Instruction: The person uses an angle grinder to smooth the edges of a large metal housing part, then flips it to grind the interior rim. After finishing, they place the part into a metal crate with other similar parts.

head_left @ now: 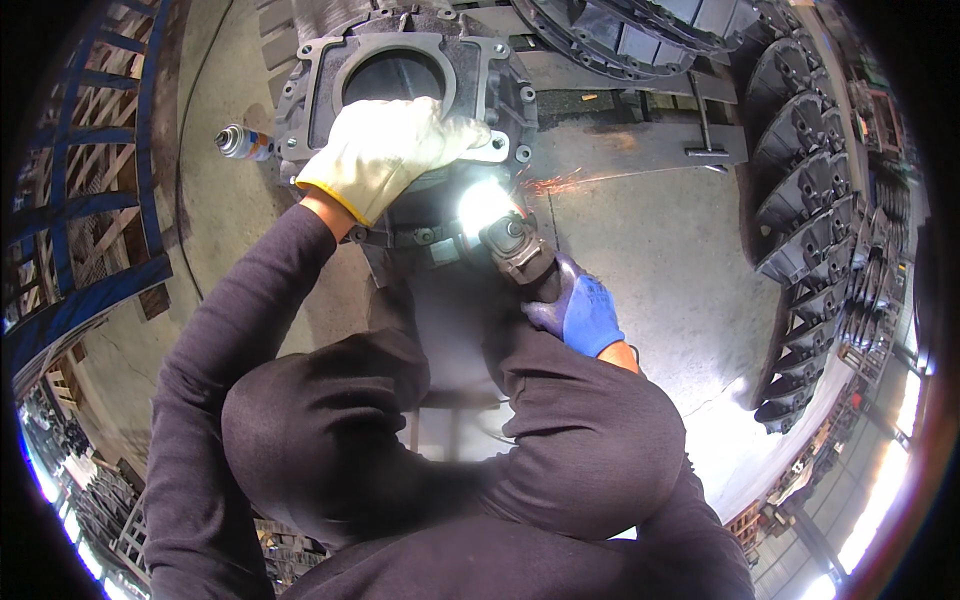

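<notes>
A large grey metal casting with a round bore and bolt holes lies in front of me. My left hand, in a white glove with a yellow cuff, is closed over the near rim of the bore, its thumb stretched toward a bolt lug. In a blue glove, my right hand grips an angle grinder by its body. The grinder's head is at the casting's near right edge, where orange sparks fly off to the right. A white glare there hides the disc and the contact spot.
A spray can lies left of the casting. Another round casting sits at the back right, near a T-handled bar. A row of dark castings lines the right side. At left stands a blue metal rack. My knees flank the work.
</notes>
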Tool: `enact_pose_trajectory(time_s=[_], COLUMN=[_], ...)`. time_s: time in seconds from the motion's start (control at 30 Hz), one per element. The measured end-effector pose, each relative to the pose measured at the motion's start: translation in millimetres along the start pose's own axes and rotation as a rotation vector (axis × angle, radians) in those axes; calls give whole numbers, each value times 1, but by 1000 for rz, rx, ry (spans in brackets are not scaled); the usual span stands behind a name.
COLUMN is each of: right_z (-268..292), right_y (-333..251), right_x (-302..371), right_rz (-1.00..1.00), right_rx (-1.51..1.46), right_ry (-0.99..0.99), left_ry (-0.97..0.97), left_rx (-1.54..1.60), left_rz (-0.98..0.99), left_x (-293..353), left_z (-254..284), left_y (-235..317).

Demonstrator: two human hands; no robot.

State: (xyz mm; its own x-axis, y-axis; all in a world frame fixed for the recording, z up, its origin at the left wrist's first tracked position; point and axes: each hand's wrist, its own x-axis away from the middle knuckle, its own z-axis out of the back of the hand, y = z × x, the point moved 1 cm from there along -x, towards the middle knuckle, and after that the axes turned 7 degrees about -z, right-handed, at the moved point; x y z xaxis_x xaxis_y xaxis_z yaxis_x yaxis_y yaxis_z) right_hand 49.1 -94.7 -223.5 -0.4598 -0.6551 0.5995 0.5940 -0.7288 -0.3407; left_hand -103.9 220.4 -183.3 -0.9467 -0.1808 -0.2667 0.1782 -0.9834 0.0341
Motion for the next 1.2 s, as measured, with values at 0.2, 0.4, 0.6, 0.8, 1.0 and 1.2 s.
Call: enact_pose_trajectory(time_s=[0.2, 0.4, 0.6, 0.8, 1.0, 1.2], right_z=[-1, -1, 0, 1, 7, 4], right_y=[-4, -8, -15, -14, -3, -2], right_x=[0, 3, 4, 4, 10, 6], right_rz=[-47, -67, -79, -100, -139, -82], right_rx=[15, 20, 31, 4, -69, -40], right_ry=[-8, 30, 46, 40, 16, -5], left_ry=[-124, -109, -122, -131, -196, -86], left_rx=[-135, -159, -65, -82, -95, -95], left_rz=[-152, -192, -189, -193, -176, -210], left_x=[7, 13, 11, 12, 10, 10], left_z=[1, -3, -5, -4, -7, -1], left_y=[-3, -5, -8, -8, -9, -7])
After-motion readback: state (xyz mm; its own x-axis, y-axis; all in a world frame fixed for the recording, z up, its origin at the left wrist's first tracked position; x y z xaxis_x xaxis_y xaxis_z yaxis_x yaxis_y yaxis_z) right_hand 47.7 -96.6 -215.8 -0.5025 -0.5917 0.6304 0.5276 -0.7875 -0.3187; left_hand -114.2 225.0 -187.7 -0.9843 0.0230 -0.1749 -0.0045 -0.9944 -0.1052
